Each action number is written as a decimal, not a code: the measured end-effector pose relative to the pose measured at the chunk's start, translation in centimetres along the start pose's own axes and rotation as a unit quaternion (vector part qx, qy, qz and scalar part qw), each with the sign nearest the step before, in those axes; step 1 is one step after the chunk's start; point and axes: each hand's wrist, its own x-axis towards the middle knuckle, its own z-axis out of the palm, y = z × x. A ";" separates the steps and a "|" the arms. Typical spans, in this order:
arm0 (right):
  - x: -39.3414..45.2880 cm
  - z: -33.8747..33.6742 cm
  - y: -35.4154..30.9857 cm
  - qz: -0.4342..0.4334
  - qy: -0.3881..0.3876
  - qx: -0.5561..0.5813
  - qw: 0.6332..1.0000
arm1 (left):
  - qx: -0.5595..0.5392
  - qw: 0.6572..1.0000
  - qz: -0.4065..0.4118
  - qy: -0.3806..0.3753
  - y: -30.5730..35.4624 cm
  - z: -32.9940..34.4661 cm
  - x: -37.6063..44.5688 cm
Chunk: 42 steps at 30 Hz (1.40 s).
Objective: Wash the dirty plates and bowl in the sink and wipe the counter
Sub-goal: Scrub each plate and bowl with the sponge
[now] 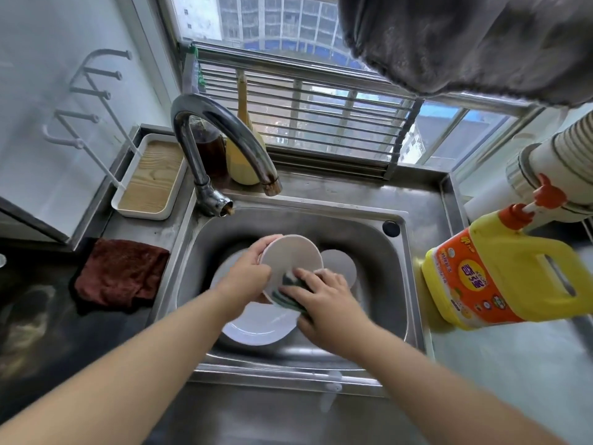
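Over the steel sink (378, 252) my left hand (247, 274) grips the rim of a pale pink bowl (293, 255), tilted with its inside toward me. My right hand (324, 300) holds a green scouring sponge (290, 289) pressed against the bowl's lower inside. Under the bowl a white plate (260, 326) lies in the basin, and a second round plate (341, 266) shows behind the bowl to the right. The steel counter (513, 364) runs along the sink's right and front.
A curved tap (221, 130) stands at the sink's back left. A dark red cloth (120, 273) lies on the left counter, a white tray (150, 178) behind it. A yellow detergent jug (500, 268) stands right of the sink. A grey towel (465, 36) hangs overhead.
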 end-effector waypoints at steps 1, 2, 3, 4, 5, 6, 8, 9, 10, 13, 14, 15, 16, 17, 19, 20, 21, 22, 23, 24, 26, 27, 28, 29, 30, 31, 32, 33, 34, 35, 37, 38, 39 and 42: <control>0.1 -0.3 1.7 -0.089 0.007 -0.058 0.994 | 0.054 0.998 -0.014 -0.038 0.3 -0.6 -0.1; 0.8 -0.9 3.2 -0.179 0.009 -0.111 0.978 | 0.105 0.991 -0.029 -0.079 0.9 -0.9 -0.3; 1.9 -1.6 4.4 -0.261 0.007 -0.162 0.952 | 0.145 0.981 -0.045 -0.118 1.7 -0.8 -0.5; 3.1 -2.4 5.2 -0.321 0.005 -0.214 0.922 | 0.174 0.971 -0.058 -0.154 2.7 -0.7 -0.8; 4.1 -3.2 5.5 -0.358 0.006 -0.264 0.895 | 0.192 0.962 -0.066 -0.181 3.5 -0.6 -0.9; 4.8 -3.8 5.6 -0.371 0.017 -0.290 0.882 | 0.201 0.957 -0.066 -0.200 4.3 -0.6 -0.8; 4.8 -3.7 5.4 -0.324 0.064 -0.280 0.902 | 0.188 0.962 -0.055 -0.191 4.8 -1.1 -0.4; 4.2 -3.3 4.8 -0.259 0.074 -0.246 0.931 | 0.168 0.970 -0.054 -0.169 4.7 -1.3 -0.1; 3.3 -2.7 4.1 -0.187 0.073 -0.197 0.960 | 0.147 0.977 -0.055 -0.145 4.4 -1.4 0.1; 0.9 -0.7 0.9 -0.017 -0.019 -0.106 0.994 | 0.118 0.986 -0.063 -0.101 3.0 -1.1 0.4; 0.5 -0.3 -0.4 0.034 -0.061 -0.073 0.995 | 0.103 0.989 -0.069 -0.081 2.5 -0.9 0.5; 0.3 -0.2 -1.6 0.090 -0.076 -0.034 0.992 | 0.079 0.992 -0.074 -0.058 1.8 -0.5 0.5; 0.3 -0.3 -2.7 0.139 -0.071 -0.007 0.988 | 0.054 0.995 -0.073 -0.035 1.1 0.1 0.5; 0.6 -0.7 -3.6 0.199 -0.061 0.035 0.977 | 0.038 0.997 -0.059 -0.011 0.2 0.6 0.6; 1.5 -0.8 -4.9 0.271 -0.087 0.112 0.952 | 0.021 0.999 -0.015 0.028 -1.3 1.7 0.6; 1.4 -0.3 -5.0 0.256 -0.089 0.130 0.954 | 0.010 0.999 0.002 0.041 -1.6 2.0 0.5; 1.2 -0.2 -5.0 0.227 -0.092 0.146 0.958 | 0.004 0.999 0.004 0.046 -1.7 1.7 0.4; 0.6 -0.3 -4.5 0.175 -0.098 0.153 0.968 | 0.011 0.999 -0.001 0.039 -1.5 1.1 0.3; 0.1 -0.6 -3.7 0.118 -0.120 0.139 0.976 | 0.032 0.999 -0.007 0.018 -1.2 0.3 0.3; -0.1 -0.8 -2.2 0.060 -0.120 0.096 0.986 | 0.061 0.998 -0.011 -0.012 -0.7 -0.5 0.3; 0.5 -1.3 1.1 -0.085 -0.076 -0.047 0.992 | 0.127 0.989 -0.025 -0.075 0.9 -1.5 0.0; 1.4 -1.7 2.4 -0.160 -0.047 -0.118 0.979 | 0.158 0.981 -0.033 -0.105 1.9 -1.6 -0.1; 2.5 -2.2 3.6 -0.232 -0.034 -0.183 0.955 | 0.184 0.973 -0.041 -0.137 3.0 -1.5 -0.3; 3.6 -2.7 4.4 -0.289 -0.027 -0.238 0.927 | 0.203 0.964 -0.050 -0.164 4.0 -1.3 -0.4; 4.4 -3.5 4.5 -0.310 -0.035 -0.277 0.909 | 0.215 0.957 -0.058 -0.185 4.8 -1.2 -0.5; 4.7 -3.8 4.2 -0.300 -0.036 -0.294 0.907 | 0.221 0.953 -0.062 -0.197 5.2 -1.3 -0.5; 4.4 -3.8 3.8 -0.266 -0.029 -0.293 0.918 | 0.223 0.952 -0.065 -0.199 5.5 -1.4 -0.4; 3.8 -3.3 3.4 -0.223 -0.017 -0.275 0.935 | 0.215 0.955 -0.071 -0.193 5.5 -1.6 -0.3; 2.8 -2.8 2.8 -0.174 -0.014 -0.252 0.952 | 0.195 0.961 -0.082 -0.178 5.3 -1.8 0.0; 1.8 -2.2 2.1 -0.126 -0.009 -0.218 0.968 | 0.166 0.968 -0.096 -0.160 4.8 -1.9 0.2; 0.5 -1.2 0.6 -0.035 -0.038 -0.162 0.985 | 0.096 0.981 -0.114 -0.122 3.6 -1.5 0.4; 0.3 -0.6 -0.2 0.015 -0.051 -0.138 0.989 | 0.058 0.986 -0.114 -0.104 2.9 -0.9 0.3; 0.3 -0.2 -1.3 0.062 -0.063 -0.096 0.991 | 0.016 0.990 -0.108 -0.085 1.9 -0.2 0.3; 1.1 -1.0 -4.4 0.231 -0.044 0.000 0.972 | -0.062 0.996 -0.065 -0.015 -0.9 2.2 -0.3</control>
